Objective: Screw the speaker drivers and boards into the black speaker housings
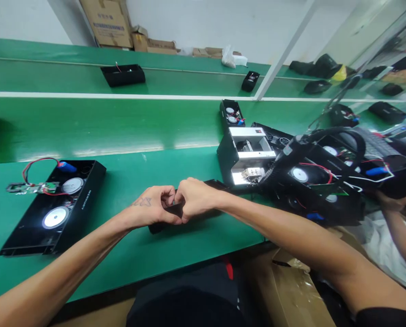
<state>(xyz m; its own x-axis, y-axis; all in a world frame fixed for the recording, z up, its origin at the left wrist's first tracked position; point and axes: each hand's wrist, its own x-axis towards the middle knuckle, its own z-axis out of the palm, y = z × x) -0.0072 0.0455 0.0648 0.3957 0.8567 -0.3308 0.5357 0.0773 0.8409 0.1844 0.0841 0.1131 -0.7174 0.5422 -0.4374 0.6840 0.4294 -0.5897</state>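
Note:
My left hand (pixel 151 204) and my right hand (pixel 196 197) meet at the middle of the green worktable (pixel 121 263), over a long black casing (pixel 157 227). The fingers of both are curled in and nearly touch, forming a ring. A small part seems to sit between the fingertips, too hidden to name. Most of the casing lies behind the hands and right forearm. Left of them stands an open black speaker housing (pixel 93 181) with two round white-faced drivers, a blue battery cell (pixel 67 167) and a green circuit board (pixel 32 188) on red and black wires.
A black and white metal fixture (pixel 247 154) stands right of my hands. Beyond it several open black housings (pixel 301 181) are piled with loose wires. A green conveyor belt (pixel 87 122) runs behind, carrying another housing (pixel 232 113). At far right, a co-worker's hand (pixel 398 202) shows.

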